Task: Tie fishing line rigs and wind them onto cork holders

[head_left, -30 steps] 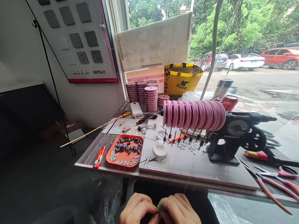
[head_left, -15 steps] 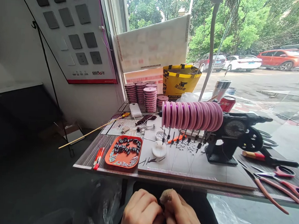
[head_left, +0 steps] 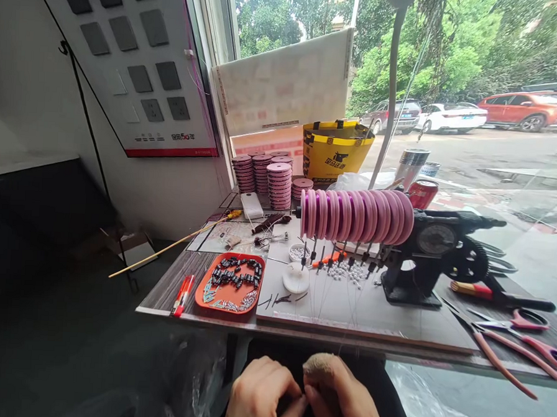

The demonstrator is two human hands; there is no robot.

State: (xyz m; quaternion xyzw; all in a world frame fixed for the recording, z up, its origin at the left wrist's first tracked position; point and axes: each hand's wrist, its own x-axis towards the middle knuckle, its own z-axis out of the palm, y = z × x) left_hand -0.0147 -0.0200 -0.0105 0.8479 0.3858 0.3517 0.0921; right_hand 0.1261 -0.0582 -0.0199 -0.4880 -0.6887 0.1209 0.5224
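Below the table's front edge, my left hand point(head_left: 266, 396) and my right hand point(head_left: 343, 395) meet with fingertips pinched close together. What they pinch is too small to make out. A tan covering wraps a finger of my right hand. Above them, pink spools point(head_left: 357, 214) sit in a row on a black winding machine point(head_left: 412, 274), with thin threads and small dark weights hanging from it. White beads point(head_left: 350, 272) lie beneath the spools, beside a round white disc point(head_left: 296, 280). An orange tray point(head_left: 229, 301) at the left holds black and silvery pieces.
Stacked pink spools point(head_left: 278, 187) and a yellow bag point(head_left: 336, 158) stand at the back. Pliers point(head_left: 504, 363) and scissors point(head_left: 529, 321) lie at the right edge. A long thin stick point(head_left: 164, 252) juts past the table's left side. A red can point(head_left: 423, 194) is behind the machine.
My hands have shifted slightly, and the fingers of my right hand have turned, showing more of the tan covering. A gap has opened between my left thumb and forefinger.
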